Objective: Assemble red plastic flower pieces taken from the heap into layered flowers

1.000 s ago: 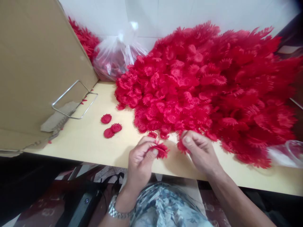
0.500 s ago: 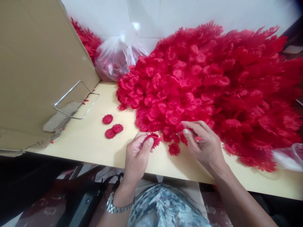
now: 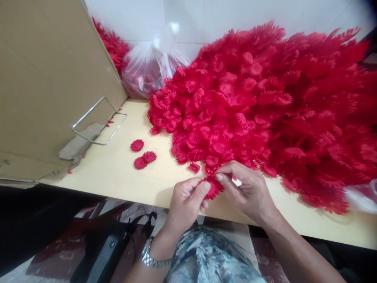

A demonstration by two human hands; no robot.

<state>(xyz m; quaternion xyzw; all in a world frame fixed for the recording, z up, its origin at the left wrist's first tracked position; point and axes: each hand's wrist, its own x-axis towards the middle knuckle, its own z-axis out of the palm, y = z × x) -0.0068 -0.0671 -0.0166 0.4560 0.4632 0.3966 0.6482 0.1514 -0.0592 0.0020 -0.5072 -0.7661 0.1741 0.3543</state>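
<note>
Near the table's front edge, my left hand (image 3: pixel 190 200) pinches a red flower piece (image 3: pixel 214 188) between thumb and fingers. My right hand (image 3: pixel 250 188) is closed in a pinch at the upper edge of that piece; whether it grips this piece or another small one is hard to make out. A small white and red bit (image 3: pixel 236 181) shows by the right hand's curled fingers. Just behind the hands spreads a large heap of red flower pieces (image 3: pixel 224 114). One loose red piece (image 3: pixel 194 168) lies at the heap's front edge.
Three red discs (image 3: pixel 137 145) lie on the pale table (image 3: pixel 112 173) at the left. A bent metal wire frame (image 3: pixel 103 143) stands by a large cardboard box (image 3: pixel 53 86). Behind are a tied clear bag (image 3: pixel 144 70) and a white wall. Another plastic bag (image 3: pixel 361 196) lies at right.
My left hand has moved right with its red piece, and my right hand has come in to meet it, its fingertips closing at the piece. The view has shifted slightly.
</note>
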